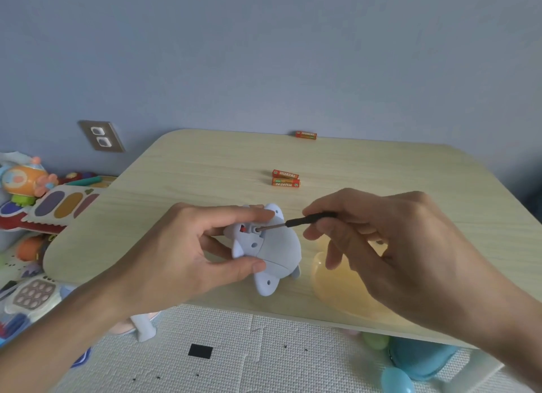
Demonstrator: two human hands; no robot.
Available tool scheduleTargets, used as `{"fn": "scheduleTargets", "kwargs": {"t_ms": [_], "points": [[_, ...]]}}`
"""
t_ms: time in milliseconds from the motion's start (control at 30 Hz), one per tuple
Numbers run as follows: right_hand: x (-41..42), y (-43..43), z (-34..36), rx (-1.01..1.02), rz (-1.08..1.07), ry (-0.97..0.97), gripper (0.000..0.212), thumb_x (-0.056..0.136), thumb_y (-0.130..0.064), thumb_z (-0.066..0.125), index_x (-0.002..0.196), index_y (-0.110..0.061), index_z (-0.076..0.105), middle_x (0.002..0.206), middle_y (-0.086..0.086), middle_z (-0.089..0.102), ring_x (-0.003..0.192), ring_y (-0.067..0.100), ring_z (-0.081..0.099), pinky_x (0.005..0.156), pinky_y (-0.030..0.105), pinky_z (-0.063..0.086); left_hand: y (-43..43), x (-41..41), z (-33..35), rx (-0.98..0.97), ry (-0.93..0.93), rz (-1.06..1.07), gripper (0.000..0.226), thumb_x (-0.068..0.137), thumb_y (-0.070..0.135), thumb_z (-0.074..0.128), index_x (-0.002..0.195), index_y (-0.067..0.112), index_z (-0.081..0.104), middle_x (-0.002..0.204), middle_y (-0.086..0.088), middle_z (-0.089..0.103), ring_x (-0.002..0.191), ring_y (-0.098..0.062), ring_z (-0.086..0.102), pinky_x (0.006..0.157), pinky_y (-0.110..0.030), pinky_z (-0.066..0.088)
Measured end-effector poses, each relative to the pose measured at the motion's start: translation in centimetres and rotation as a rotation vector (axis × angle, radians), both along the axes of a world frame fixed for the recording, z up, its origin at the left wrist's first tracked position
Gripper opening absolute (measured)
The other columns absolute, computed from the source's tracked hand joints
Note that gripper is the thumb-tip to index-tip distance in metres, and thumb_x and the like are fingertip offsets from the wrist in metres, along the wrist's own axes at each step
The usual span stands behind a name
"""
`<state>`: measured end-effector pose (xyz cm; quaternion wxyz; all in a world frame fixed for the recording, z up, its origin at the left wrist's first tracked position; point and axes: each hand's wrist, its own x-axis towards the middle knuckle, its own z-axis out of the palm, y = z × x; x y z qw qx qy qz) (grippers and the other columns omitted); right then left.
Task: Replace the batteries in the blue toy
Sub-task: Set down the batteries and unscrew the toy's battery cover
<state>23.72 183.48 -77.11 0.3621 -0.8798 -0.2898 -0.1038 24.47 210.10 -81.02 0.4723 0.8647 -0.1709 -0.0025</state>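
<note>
Both hands worked the blue toy [271,246].
Left hand [187,252] gripped it; right hand [390,243] drove a screwdriver [296,222] into its cover screw; three batteries [285,178] waited beyond, uninstalled.

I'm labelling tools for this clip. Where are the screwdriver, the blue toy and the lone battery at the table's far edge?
screwdriver [311,218]: head view, on its black handle.
blue toy [278,247]: head view, on its rounded body.
lone battery [306,135]: head view, mid-casing.
</note>
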Motion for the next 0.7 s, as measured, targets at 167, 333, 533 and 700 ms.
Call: {"fn": "scheduleTargets", "kwargs": {"t_ms": [167, 333, 533, 700], "points": [[0.3, 0.6, -0.3, 0.020, -0.053, -0.033, 0.033, 0.102, -0.037, 0.053, 0.083, -0.019, 0.073, 0.056, 0.002, 0.067, 0.048, 0.021, 0.059, 0.051, 0.035, 0.051, -0.2, 0.0, 0.0, 0.016, -0.011, -0.004, 0.053, 0.075, 0.043, 0.094, 0.123, 0.052, 0.075, 0.116, 0.010, 0.083, 0.098, -0.014, 0.083, 0.091, -0.049, 0.066], [0.2, 0.7, -0.1, 0.118, -0.007, 0.072, 0.007, 0.093, -0.037, 0.062, 0.093, -0.031, 0.064, 0.062, -0.010, 0.070, 0.054, 0.013, 0.066, 0.051, 0.028, 0.052, -0.1, 0.0, 0.0, 0.017, -0.013, -0.010, 0.056, 0.071, 0.046, 0.089, 0.124, 0.051, 0.074, 0.119, 0.010, 0.083, 0.100, -0.011, 0.083, 0.092, -0.047, 0.066], [-0.3, 0.4, -0.4, 0.084, 0.001, 0.097, 0.010, 0.093, -0.021, 0.069, 0.097, -0.029, 0.074, 0.075, -0.014, 0.077, 0.065, 0.008, 0.076, 0.063, 0.028, 0.060, 0.0, 0.1, -0.1, 0.034, -0.023, -0.018, 0.056, 0.071, 0.046, 0.088, 0.125, 0.052, 0.073, 0.124, 0.018, 0.080, 0.105, -0.009, 0.081, 0.094, -0.041, 0.066], [-0.4, 1.1, -0.1, 0.121, -0.087, 0.143, 0.018, 0.092, -0.046, 0.060, 0.083, -0.030, 0.060, 0.063, -0.011, 0.075, 0.053, 0.010, 0.073, 0.053, 0.034, 0.059, -0.2, 0.0, 0.0, 0.054, -0.040, -0.007, 0.057, 0.074, 0.038, 0.095, 0.125, 0.051, 0.074, 0.119, 0.016, 0.082, 0.098, -0.011, 0.083, 0.091, -0.043, 0.066]]}}
